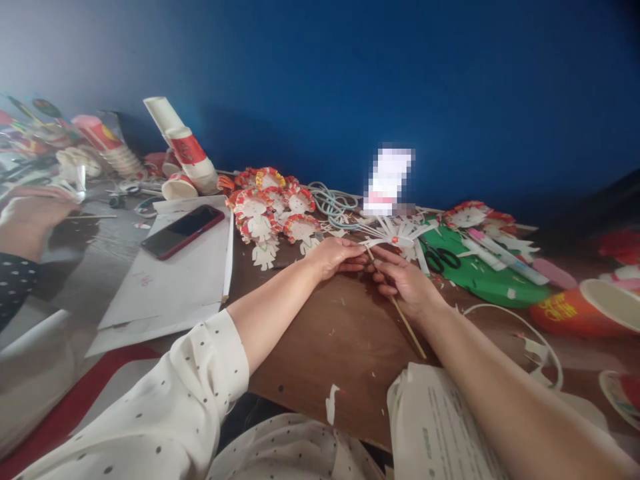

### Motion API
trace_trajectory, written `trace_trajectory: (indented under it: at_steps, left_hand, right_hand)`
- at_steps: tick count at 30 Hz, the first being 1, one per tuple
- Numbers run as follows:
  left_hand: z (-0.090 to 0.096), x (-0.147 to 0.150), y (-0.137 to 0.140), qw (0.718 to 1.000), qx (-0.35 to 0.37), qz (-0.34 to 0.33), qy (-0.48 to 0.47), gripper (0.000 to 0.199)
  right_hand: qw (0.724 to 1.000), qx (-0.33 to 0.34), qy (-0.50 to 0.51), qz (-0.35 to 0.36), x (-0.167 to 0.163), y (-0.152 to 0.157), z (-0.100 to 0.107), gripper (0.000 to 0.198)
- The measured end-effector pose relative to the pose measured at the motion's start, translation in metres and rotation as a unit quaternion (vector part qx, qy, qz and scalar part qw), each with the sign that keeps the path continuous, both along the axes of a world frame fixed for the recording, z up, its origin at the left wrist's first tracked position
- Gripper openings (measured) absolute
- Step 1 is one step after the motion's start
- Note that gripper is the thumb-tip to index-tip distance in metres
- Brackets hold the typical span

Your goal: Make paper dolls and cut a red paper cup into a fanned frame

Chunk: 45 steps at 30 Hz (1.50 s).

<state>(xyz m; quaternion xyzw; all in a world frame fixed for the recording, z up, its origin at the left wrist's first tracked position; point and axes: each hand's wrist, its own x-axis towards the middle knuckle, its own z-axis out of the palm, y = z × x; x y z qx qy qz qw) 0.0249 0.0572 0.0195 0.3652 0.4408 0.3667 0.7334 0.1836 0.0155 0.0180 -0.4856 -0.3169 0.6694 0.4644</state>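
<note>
My right hand [407, 283] is closed round a thin wooden stick [407, 327], whose lower end slants down towards the table's front edge. My left hand [343, 259] pinches at the stick's upper end, where a white paper strip meets the fingertips. Just beyond both hands spreads a fan of white paper strips [413, 233] with a small red spot at its middle. Whether the strips are fixed to the stick is hidden by my fingers. Left of the hands sits a cluster of red and white cut-paper figures [260, 227].
Black scissors [443, 259] lie on a green sheet [470, 280] at right, near an orange paper cup [565, 310]. A phone [183, 231] rests on white board [185, 287] at left. Stacked cups [193, 160] lean behind. A co-worker's hand [35, 207] shows far left.
</note>
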Motion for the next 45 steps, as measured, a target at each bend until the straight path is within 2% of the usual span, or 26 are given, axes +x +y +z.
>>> trace_trajectory:
  at_steps: [15, 22, 26, 34, 45]
  left_hand:
    - [0.008, 0.009, -0.009, 0.996, -0.061, 0.047, -0.044, 0.010]
    - [0.007, 0.018, -0.014, 0.993, -0.040, 0.090, -0.068, 0.010]
    - [0.007, 0.018, -0.014, 0.992, -0.038, 0.094, -0.070, 0.011]
    - [0.001, 0.016, -0.009, 0.996, -0.026, 0.073, -0.052, 0.012]
    - [0.002, 0.016, -0.008, 0.996, -0.025, 0.082, -0.023, 0.010]
  right_hand:
    - [0.999, 0.030, -0.020, -0.028, -0.004, -0.004, -0.002, 0.051]
    - [0.999, 0.038, -0.022, -0.033, -0.004, -0.003, -0.004, 0.052]
    - [0.997, 0.062, -0.045, -0.031, -0.003, -0.003, -0.007, 0.053]
    - [0.979, 0.122, -0.159, -0.031, -0.005, -0.006, -0.010, 0.051]
    - [0.973, 0.136, -0.185, -0.021, -0.006, -0.007, -0.011, 0.053]
